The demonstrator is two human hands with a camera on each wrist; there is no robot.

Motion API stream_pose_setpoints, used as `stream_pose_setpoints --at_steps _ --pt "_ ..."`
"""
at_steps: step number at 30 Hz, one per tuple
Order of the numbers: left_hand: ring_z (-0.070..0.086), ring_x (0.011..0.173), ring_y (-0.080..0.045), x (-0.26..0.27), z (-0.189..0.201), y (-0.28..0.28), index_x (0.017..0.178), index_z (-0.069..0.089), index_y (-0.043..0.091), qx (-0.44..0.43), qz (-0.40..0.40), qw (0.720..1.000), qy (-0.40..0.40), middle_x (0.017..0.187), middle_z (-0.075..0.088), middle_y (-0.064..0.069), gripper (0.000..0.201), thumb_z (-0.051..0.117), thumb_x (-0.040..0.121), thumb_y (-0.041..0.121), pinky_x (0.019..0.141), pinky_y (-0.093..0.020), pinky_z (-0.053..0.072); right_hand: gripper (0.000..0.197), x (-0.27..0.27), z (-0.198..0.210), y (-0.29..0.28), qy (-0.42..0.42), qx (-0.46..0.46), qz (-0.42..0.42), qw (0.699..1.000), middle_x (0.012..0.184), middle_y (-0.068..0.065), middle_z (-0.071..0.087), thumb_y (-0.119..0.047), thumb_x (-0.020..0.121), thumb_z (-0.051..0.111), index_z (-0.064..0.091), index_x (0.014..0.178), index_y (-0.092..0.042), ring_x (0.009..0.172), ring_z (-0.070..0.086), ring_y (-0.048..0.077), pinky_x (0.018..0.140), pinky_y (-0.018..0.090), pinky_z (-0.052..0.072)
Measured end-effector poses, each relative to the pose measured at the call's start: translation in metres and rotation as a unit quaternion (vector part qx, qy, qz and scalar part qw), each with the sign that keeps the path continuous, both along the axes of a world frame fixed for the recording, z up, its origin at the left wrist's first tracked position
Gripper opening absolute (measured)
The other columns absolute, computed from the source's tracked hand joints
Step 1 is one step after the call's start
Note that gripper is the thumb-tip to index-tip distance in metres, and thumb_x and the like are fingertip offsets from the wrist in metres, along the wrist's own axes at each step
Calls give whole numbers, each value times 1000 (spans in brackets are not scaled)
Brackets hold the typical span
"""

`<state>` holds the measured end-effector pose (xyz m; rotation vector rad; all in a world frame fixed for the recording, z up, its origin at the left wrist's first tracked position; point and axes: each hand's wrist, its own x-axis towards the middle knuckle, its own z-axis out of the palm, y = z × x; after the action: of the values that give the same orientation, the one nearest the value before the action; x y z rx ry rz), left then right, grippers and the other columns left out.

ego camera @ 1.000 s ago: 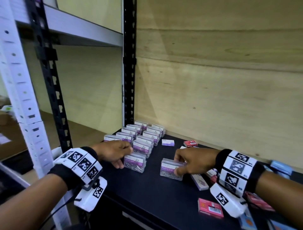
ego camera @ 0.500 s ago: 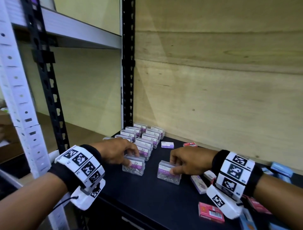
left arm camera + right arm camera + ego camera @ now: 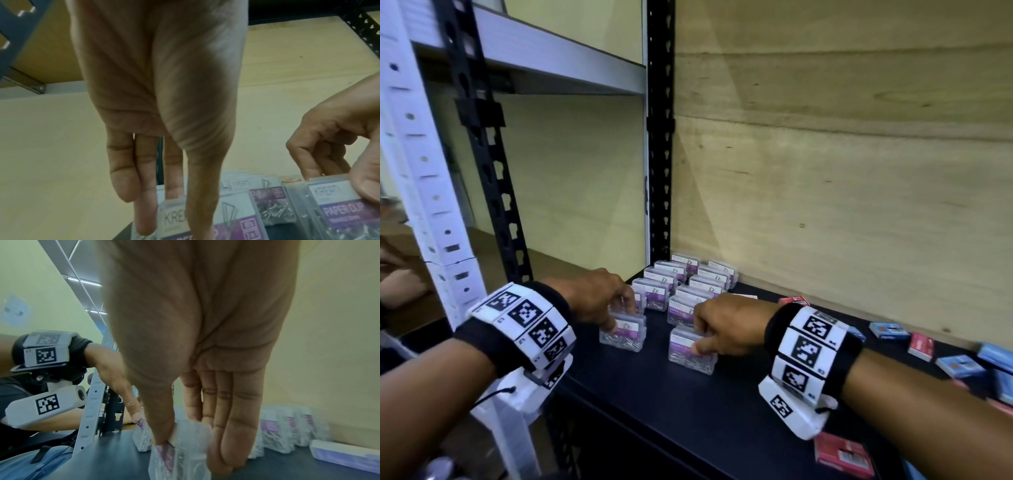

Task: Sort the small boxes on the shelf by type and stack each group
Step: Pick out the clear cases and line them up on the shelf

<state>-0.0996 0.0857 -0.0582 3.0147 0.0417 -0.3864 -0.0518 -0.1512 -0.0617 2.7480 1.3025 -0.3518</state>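
Observation:
Two clear paper clip boxes with purple labels stand on the black shelf [image 3: 654, 404]. My left hand [image 3: 599, 301] pinches the left box [image 3: 624, 334] between thumb and fingers; the same box [image 3: 205, 219] shows under the fingers in the left wrist view. My right hand [image 3: 726, 329] pinches the right box [image 3: 690, 353] from above, thumb on its front label; it is gripped in the right wrist view too, as box [image 3: 185, 454]. Behind them stand two rows of like boxes [image 3: 688, 277] at the back left corner.
Red boxes [image 3: 844, 455] and blue boxes [image 3: 959, 366] lie scattered on the right of the shelf. A white-purple box [image 3: 345, 456] lies flat by the wooden back wall [image 3: 825, 192]. Black uprights [image 3: 659, 137] and a grey shelf [image 3: 551, 65] stand at left.
Both hands have slid their paper clip boxes to the left and back, closer to the rows of like boxes. The left hand's fingers have closed over its box.

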Motion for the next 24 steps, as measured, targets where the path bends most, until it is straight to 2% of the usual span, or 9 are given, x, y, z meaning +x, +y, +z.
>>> stream_pose_setpoints --at_steps 3,7,11,14,18,24 --pt "55 93 -6 1 1 5 99 60 42 -2 12 1000 2 102 58 15 32 79 80 25 80 -22 42 42 0 -2 13 -12 -4 5 1000 105 10 69 -47 94 60 65 108 -9 94 64 28 78 36 51" --pt "55 93 -6 1 5 4 110 62 37 17 13 1000 11 106 58 14 36 77 82 21 76 -19 41 41 0 -3 22 -14 5 6 1000 104 9 66 -47 94 60 63 108 -9 93 62 27 80 37 53" --pt "56 82 -1 6 19 8 111 64 35 29 16 999 -3 108 63 13 36 70 85 11 69 -15 42 39 2 -4 25 -15 14 9 1000 103 9 65 -45 94 60 62 108 -9 91 61 27 76 35 50" --pt "55 93 -7 12 26 9 111 63 35 60 22 997 -43 106 59 13 30 63 90 14 79 -19 42 38 2 -4 25 -15 16 9 1000 102 8 64 -45 95 60 60 108 -9 88 59 25 70 32 45" --pt "52 99 -11 23 24 10 117 61 34 75 35 996 -40 116 58 8 32 60 92 16 90 -26 45 38 1 -4 25 -7 15 9 1000 103 8 64 -45 95 59 60 110 -10 90 59 24 71 33 45" --pt "59 106 -16 34 17 13 117 65 29 84 63 994 -36 119 62 2 25 63 93 21 92 -30 48 40 2 -4 26 -6 8 9 1000 103 7 65 -46 95 59 61 110 -9 90 60 24 72 33 47"
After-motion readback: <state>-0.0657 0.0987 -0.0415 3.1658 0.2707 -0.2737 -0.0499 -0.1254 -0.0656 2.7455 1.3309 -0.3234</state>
